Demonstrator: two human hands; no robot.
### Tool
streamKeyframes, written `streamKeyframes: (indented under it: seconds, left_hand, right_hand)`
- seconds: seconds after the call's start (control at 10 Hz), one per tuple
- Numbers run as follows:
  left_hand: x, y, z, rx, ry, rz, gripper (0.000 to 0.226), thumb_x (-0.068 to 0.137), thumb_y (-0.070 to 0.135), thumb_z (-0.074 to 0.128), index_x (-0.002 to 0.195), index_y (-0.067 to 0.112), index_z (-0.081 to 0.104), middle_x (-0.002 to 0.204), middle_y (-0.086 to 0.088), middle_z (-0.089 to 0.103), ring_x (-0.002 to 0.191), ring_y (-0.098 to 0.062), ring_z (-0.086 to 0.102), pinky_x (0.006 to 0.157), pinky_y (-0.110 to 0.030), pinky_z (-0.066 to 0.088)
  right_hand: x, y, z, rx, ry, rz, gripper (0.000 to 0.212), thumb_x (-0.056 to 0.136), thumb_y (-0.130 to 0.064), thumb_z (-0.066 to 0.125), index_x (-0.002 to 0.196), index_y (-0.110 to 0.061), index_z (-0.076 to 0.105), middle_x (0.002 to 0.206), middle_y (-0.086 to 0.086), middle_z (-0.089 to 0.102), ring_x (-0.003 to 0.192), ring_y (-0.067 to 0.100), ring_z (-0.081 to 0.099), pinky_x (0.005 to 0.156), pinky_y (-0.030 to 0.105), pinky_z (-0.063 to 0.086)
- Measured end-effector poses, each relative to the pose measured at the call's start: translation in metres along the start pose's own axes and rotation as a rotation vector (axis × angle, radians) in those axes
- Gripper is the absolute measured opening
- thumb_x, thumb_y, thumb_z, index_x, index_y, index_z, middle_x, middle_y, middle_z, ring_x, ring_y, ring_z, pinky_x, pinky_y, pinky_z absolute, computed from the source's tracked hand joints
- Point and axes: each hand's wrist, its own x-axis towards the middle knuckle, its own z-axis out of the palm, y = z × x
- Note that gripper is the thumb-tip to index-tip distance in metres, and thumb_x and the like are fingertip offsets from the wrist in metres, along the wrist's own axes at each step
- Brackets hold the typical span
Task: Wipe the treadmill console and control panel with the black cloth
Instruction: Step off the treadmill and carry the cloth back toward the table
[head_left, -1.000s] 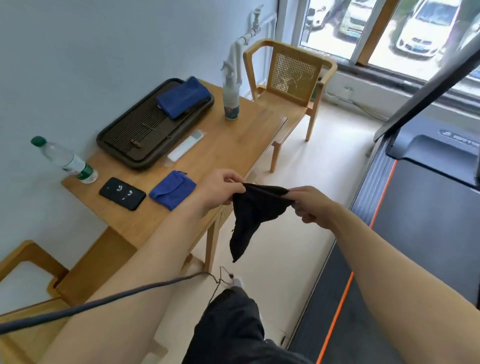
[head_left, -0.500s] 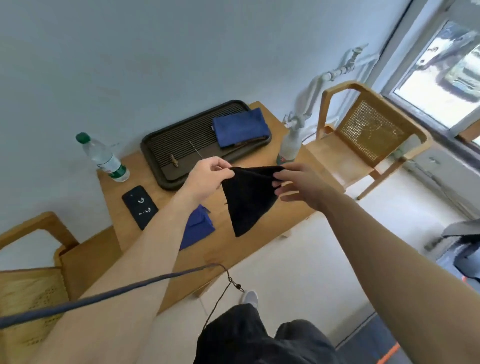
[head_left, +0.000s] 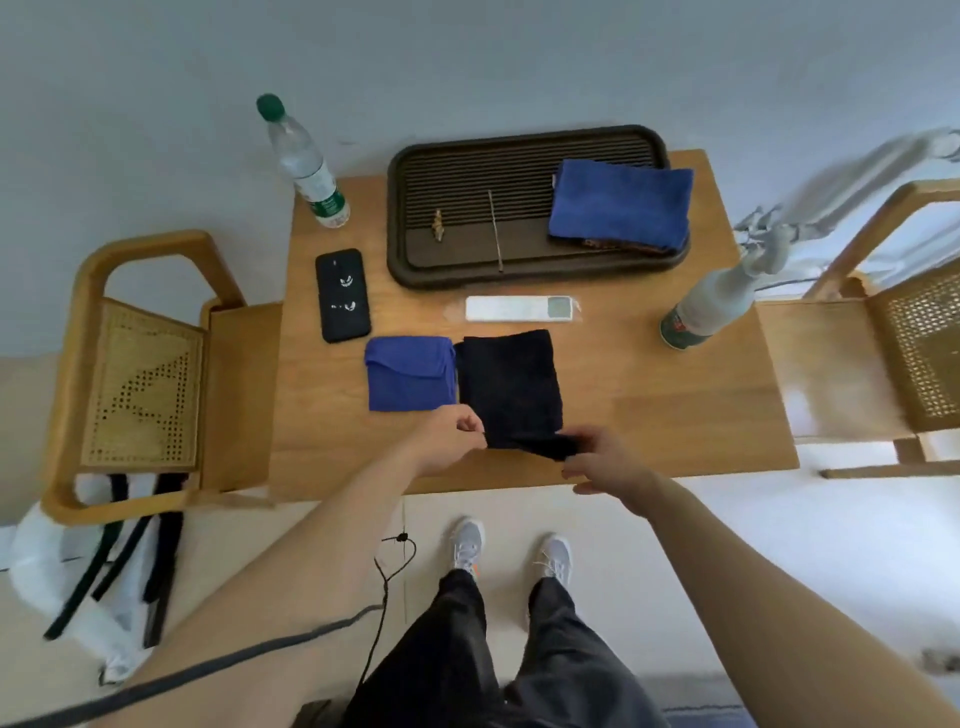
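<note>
The black cloth (head_left: 509, 387) lies folded flat on the wooden table (head_left: 675, 405), right beside a small blue cloth (head_left: 408, 374). My left hand (head_left: 452, 439) pinches the black cloth's near left corner. My right hand (head_left: 608, 462) grips its near right corner, which is slightly lifted off the table. The treadmill is out of view.
On the table stand a water bottle (head_left: 304, 161), a black phone (head_left: 343, 293), a white remote (head_left: 519, 308), a spray bottle (head_left: 717, 301) and a dark tray (head_left: 467, 218) holding a blue towel (head_left: 621, 202). Wooden chairs (head_left: 140, 364) flank the table. My feet (head_left: 511, 551) stand before it.
I have turned from the treadmill to face the table. The black cloth, held up in the air between both hands before, now lies on the table beside the blue cloth.
</note>
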Motion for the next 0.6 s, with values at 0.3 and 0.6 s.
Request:
streamKeyframes:
  seconds: [0.3, 0.6]
  left_hand:
    - [0.075, 0.024, -0.023, -0.229, 0.393, 0.038, 0.009, 0.1, 0.019, 0.061, 0.109, 0.021, 0.059, 0.111, -0.001, 0.068, 0.076, -0.016, 0.074, 0.065, -0.03, 0.061]
    - [0.098, 0.012, -0.004, -0.016, 0.367, 0.05, 0.07, 0.096, 0.022, 0.066, 0.154, 0.027, 0.027, 0.152, -0.003, 0.039, 0.119, -0.021, 0.061, 0.1, -0.045, 0.054]
  right_hand:
    - [0.093, -0.056, -0.024, 0.047, 0.241, -0.146, 0.023, 0.096, -0.007, 0.055, 0.117, -0.011, 0.063, 0.09, 0.008, 0.075, 0.068, 0.017, 0.063, 0.064, 0.037, 0.055]
    - [0.123, -0.05, 0.001, -0.031, 0.168, -0.169, 0.073, 0.09, -0.018, 0.064, 0.151, -0.036, 0.028, 0.124, -0.002, 0.058, 0.111, 0.025, 0.062, 0.093, 0.051, 0.057]
